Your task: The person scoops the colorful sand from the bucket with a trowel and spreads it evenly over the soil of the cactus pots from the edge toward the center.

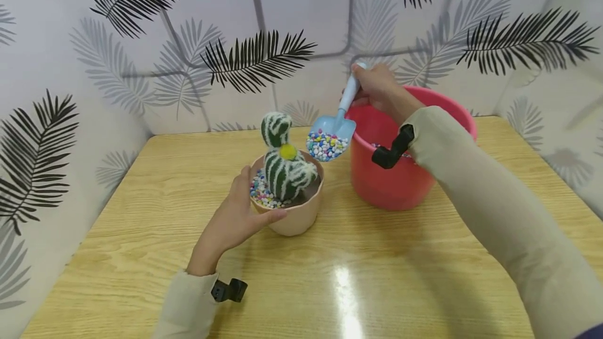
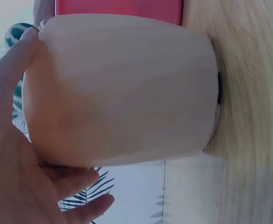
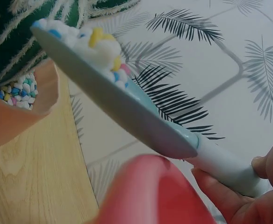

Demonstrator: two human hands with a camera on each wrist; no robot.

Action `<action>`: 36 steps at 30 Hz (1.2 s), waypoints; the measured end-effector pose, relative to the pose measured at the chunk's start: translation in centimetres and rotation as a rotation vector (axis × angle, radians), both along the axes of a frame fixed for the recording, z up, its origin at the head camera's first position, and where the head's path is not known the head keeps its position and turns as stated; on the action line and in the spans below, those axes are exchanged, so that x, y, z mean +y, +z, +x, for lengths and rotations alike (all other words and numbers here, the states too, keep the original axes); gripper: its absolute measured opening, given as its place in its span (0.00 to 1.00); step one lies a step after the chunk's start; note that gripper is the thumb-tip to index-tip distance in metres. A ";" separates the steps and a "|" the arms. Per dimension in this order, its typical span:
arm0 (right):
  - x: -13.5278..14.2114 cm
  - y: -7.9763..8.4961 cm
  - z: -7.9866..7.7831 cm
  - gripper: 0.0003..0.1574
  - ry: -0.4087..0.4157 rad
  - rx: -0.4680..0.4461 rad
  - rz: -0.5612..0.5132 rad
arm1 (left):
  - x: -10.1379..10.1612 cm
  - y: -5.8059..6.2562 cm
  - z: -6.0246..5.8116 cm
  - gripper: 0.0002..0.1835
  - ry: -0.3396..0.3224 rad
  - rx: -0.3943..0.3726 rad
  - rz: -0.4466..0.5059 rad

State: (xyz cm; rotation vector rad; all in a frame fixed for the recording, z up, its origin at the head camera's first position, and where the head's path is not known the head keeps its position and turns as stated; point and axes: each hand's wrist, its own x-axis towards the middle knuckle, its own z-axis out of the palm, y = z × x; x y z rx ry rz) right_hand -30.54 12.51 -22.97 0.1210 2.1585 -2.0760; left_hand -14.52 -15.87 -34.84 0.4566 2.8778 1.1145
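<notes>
left hand (image 1: pixel 237 218) round 1 pot (image 1: pixel 296 219) | right hand (image 1: pixel 379 87) gripping 1 shovel (image 1: pixel 338 123) | 1 bucket (image 1: pixel 391 184) | pebbles (image 1: pixel 326 145): perhaps dozens

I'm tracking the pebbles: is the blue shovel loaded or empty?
Loaded: the blue shovel carries colorful pebbles in the head view; the right wrist view shows them heaped above its edge.

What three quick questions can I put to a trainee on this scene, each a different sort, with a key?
1. Which hand grips the blue shovel?
2. True or false: the shovel is empty.
3. Fill in: in the head view, the red bucket stands to the ____ of the pot.

Key:
1. The right hand.
2. False; it carries coloured pebbles.
3. Right.
</notes>
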 end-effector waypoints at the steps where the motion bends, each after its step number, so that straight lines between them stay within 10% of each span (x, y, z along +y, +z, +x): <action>1: -0.2 0.0 0.0 0.15 0.002 0.006 0.003 | 0.0 0.0 0.0 0.62 0.000 0.002 0.001; 19: -1.7 -0.1 -0.1 0.25 -0.028 0.024 0.038 | -0.4 0.2 0.1 0.61 -0.029 -0.032 -0.030; 36: -2.2 -0.1 0.0 0.29 -0.083 0.026 0.198 | -1.4 -0.6 -2.7 0.57 -0.088 -0.090 0.211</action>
